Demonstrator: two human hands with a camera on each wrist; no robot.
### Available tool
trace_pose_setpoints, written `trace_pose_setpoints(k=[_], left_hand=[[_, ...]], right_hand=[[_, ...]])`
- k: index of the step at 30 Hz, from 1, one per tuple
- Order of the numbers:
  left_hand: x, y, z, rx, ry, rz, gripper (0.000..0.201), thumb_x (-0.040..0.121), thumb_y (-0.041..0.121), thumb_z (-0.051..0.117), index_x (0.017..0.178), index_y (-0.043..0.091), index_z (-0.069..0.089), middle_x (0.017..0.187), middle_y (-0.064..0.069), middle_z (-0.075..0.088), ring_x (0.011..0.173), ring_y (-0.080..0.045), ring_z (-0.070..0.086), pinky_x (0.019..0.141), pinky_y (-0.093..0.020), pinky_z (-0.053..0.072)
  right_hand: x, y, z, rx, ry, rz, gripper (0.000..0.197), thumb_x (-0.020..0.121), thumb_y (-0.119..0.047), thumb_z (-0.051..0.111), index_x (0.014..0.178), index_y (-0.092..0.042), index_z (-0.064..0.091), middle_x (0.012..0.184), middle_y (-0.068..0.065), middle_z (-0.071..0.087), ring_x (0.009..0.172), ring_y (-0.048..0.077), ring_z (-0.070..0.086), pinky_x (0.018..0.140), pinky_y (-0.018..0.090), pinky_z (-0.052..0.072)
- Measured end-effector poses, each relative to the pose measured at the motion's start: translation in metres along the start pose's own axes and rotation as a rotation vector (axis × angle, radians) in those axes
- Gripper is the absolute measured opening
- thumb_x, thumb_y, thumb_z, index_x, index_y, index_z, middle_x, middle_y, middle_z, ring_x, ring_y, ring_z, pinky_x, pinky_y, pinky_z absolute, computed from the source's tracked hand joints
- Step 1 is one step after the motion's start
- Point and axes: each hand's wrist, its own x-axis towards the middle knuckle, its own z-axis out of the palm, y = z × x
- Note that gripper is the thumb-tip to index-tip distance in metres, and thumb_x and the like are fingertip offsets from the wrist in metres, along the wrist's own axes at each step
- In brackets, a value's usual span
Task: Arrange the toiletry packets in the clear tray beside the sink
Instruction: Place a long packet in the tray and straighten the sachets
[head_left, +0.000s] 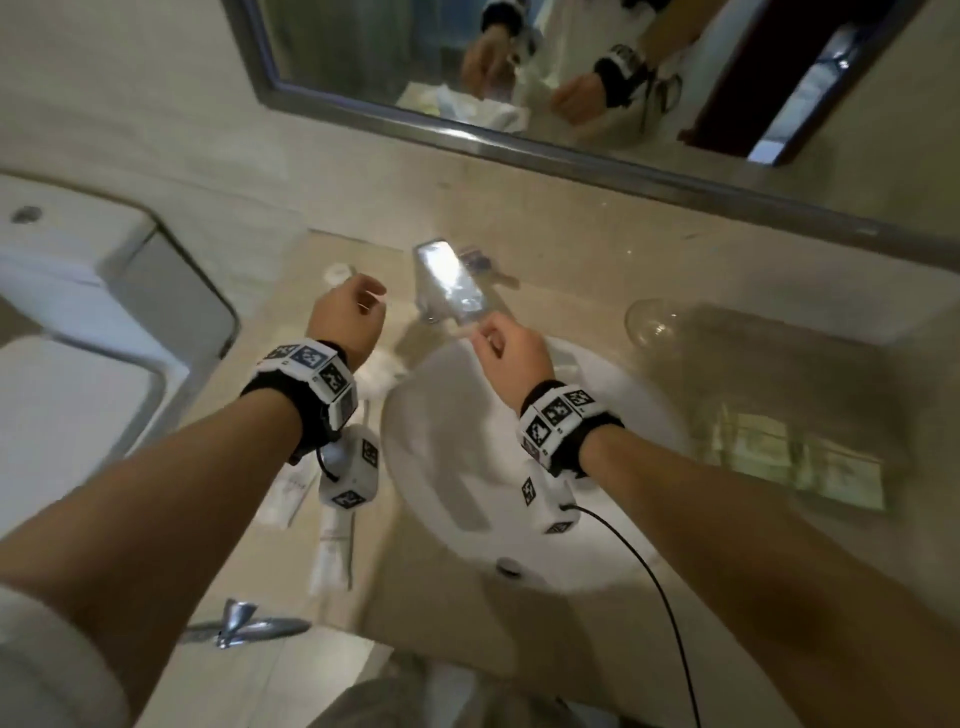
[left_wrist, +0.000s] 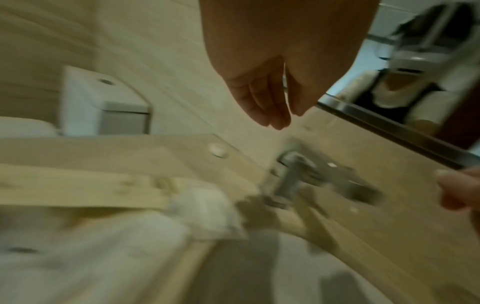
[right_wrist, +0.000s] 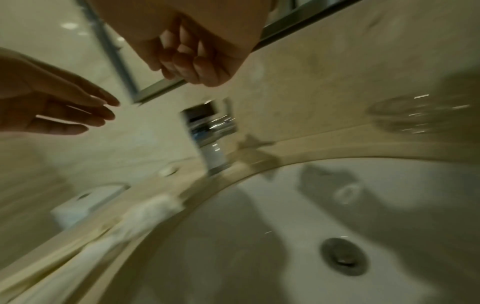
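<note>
Head view: white packets (head_left: 332, 540) are seen strung along the counter's (head_left: 597, 270) left edge, long axes front to back, right under the left hand (head_left: 347, 317); clear tray (head_left: 789, 415) sits right of the sink (head_left: 467, 467). Left wrist: grip relaxed, nothing held. Right wrist: right hand (right_wrist: 192, 59) curled, contents can't be told

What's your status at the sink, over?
Left hand open, empty. Right hand curled over the sink, nothing seen in it. Packets left of basin, clear tray right. Faucet ahead of hands.

A thin pale packet (head_left: 470, 328) is pinched by the right hand (head_left: 511, 358) just below the chrome faucet (head_left: 449, 280), beside the loosely curled left hand (head_left: 347, 321).
</note>
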Motion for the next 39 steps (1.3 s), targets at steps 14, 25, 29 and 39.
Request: trace_pose_setpoints(k=[14,25,29,39], left_hand=[[-0.02,-0.171,-0.081,0.217,-0.286,-0.351,0.05,0.084,0.022,0.065,0.128,0.007,0.048,0.127,-0.017,0.055,0.116,-0.034,0.054,0.096,-0.038,0.044],[-0.02,-0.211,-0.08,0.452,-0.524,-0.333,0.075,0.073,0.035,0.076,0.136,0.016,0.039,0.135,-0.013,0.049,0.123,-0.034,0.046,0.1,-0.036,0.039],[-0.017,-0.208,-0.079,0.482,-0.512,-0.329,0.061,0.076,0.032,0.073,0.128,0.011,0.048,0.129,-0.013,0.053,0.119,-0.032,0.049,0.096,-0.033,0.041],[-0.01,-0.206,-0.089,0.198,-0.273,-0.334,0.024,0.084,0.016,0.063,0.106,0.008,0.056,0.114,-0.017,0.062,0.105,-0.033,0.056,0.087,-0.036,0.043]], right_hand=[[0.015,-0.074,0.162,-0.197,-0.412,-0.198,0.017,0.093,-0.019,0.053,0.103,-0.007,0.061,0.099,0.007,0.061,0.093,0.023,0.057,0.081,0.03,0.045],[0.037,-0.075,0.216,-0.635,-0.648,-0.423,0.054,0.09,-0.021,0.057,0.14,-0.021,0.037,0.146,-0.001,0.039,0.137,0.022,0.03,0.112,0.038,0.023],[0.041,-0.073,0.225,-0.763,-0.632,-0.488,0.05,0.089,-0.027,0.059,0.136,-0.021,0.041,0.138,0.002,0.043,0.13,0.024,0.035,0.111,0.042,0.024],[0.054,-0.084,0.22,-0.631,-0.519,-0.519,0.024,0.094,-0.019,0.048,0.116,-0.018,0.056,0.117,0.001,0.058,0.115,0.022,0.045,0.107,0.035,0.026]])
